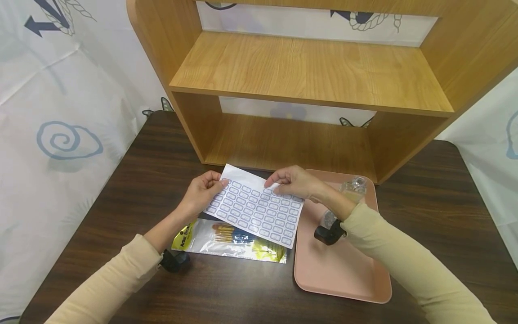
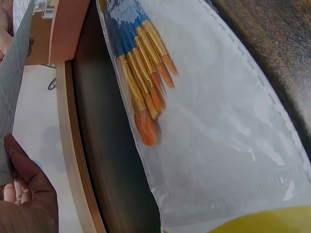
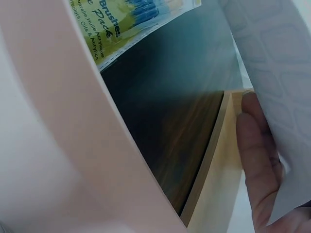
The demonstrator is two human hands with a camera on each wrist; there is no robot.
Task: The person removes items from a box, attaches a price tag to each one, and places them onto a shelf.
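A white sheet of blue-bordered label stickers (image 1: 259,209) is held up in both hands, tilted, over the table. My left hand (image 1: 198,194) pinches its left edge between thumb and fingers, also visible low in the left wrist view. Up at the far edge, my right hand (image 1: 298,182) grips the sheet, its thumb over the printed side; the right wrist view shows fingers (image 3: 257,155) behind the paper. Partly covered below the sheet lies a clear and yellow packet of artist brushes (image 1: 198,243), with blue handles and orange bristles.
To the right, a pink tray (image 1: 344,274) carries a clear glass bottle (image 1: 355,188) and another clear item (image 1: 328,219), both partly behind the right arm. A wooden shelf unit (image 1: 311,101) stands at the back of the dark table (image 1: 133,180). Patterned white cloth hangs behind.
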